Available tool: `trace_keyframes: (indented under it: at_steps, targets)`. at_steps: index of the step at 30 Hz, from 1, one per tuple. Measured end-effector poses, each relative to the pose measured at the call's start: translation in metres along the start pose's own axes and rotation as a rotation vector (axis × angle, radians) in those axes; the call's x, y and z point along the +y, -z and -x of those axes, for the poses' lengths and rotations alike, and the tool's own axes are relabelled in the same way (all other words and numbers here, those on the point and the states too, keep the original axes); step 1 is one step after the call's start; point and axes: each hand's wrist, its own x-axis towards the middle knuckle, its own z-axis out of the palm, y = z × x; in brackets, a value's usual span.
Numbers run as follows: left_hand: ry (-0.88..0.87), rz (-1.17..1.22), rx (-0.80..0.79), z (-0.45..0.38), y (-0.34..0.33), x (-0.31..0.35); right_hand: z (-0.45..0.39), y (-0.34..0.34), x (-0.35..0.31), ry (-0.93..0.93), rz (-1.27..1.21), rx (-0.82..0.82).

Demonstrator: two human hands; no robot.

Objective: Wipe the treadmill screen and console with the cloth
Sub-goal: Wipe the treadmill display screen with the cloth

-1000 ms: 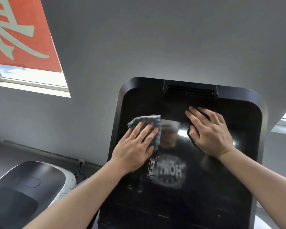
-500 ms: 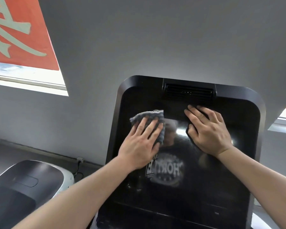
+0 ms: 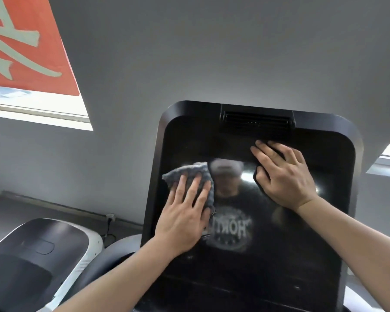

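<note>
The cloth (image 3: 195,176) is grey-blue with a nubbly, ribbed weave. The screen (image 3: 268,255) is glossy black, framed by a matte black bezel (image 3: 338,122); a black slatted vent (image 3: 257,122) sits in its top edge. The glass mirrors a dark shirt with a round pale-grey print and white glints of light. The wall (image 3: 212,52) is plain mid-grey, lighter just above the screen. The banner (image 3: 25,48) is orange-red with broad pale grey-green brush strokes. The window (image 3: 43,109) below it glows white, with a white frame. The machine (image 3: 38,251) at lower left is dark grey to black on top with a white shell round its edge.
</note>
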Motion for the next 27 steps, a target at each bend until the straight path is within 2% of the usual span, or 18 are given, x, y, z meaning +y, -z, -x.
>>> trace_keyframes:
  at_steps: [2, 3, 6, 7, 10, 11, 14, 15, 18, 19, 21, 23, 24, 27]
  targets:
    - [-0.176, -0.045, -0.011, 0.014, -0.004, -0.008, -0.001, 0.000, 0.000, 0.005, -0.006, 0.010]
    - [-0.162, -0.052, 0.000, 0.012, -0.002, -0.019, 0.000, 0.001, -0.001, 0.003, -0.003, 0.013]
    - [0.145, 0.016, 0.027, 0.004, 0.004, -0.022, 0.002, 0.000, -0.001, 0.005, 0.009, 0.005]
    - [0.148, 0.029, 0.015, 0.007, 0.000, -0.010, 0.001, 0.000, -0.001, 0.003, 0.008, 0.003]
    - [-0.149, -0.030, -0.014, 0.024, -0.010, -0.004, 0.000, 0.000, 0.000, 0.005, 0.004, 0.007]
    - [-0.147, -0.033, -0.012, 0.022, -0.008, -0.017, 0.000, 0.001, -0.001, 0.007, 0.004, 0.011]
    - [0.158, 0.038, 0.058, 0.011, -0.002, -0.028, 0.001, -0.001, -0.002, 0.004, 0.008, 0.002]
    - [0.184, 0.051, 0.048, 0.014, -0.004, -0.016, 0.001, 0.000, -0.001, 0.003, 0.009, -0.001]
    - [-0.097, -0.017, -0.002, 0.035, -0.012, 0.002, -0.001, 0.001, 0.000, 0.008, 0.006, -0.005]
    - [-0.122, -0.024, -0.006, 0.033, -0.010, -0.009, -0.001, 0.001, 0.000, 0.008, 0.006, -0.003]
    - [0.043, -0.007, 0.029, 0.018, -0.001, -0.027, 0.001, 0.001, -0.002, 0.001, 0.006, 0.000]
    - [0.218, 0.046, 0.012, 0.012, 0.002, -0.015, 0.002, 0.000, -0.003, -0.004, 0.006, -0.007]
    - [0.170, 0.044, -0.016, 0.016, -0.002, 0.000, 0.001, 0.001, -0.003, -0.007, 0.004, -0.016]
    - [-0.146, -0.015, -0.069, 0.039, -0.010, 0.011, 0.000, 0.003, -0.002, -0.013, -0.001, -0.027]
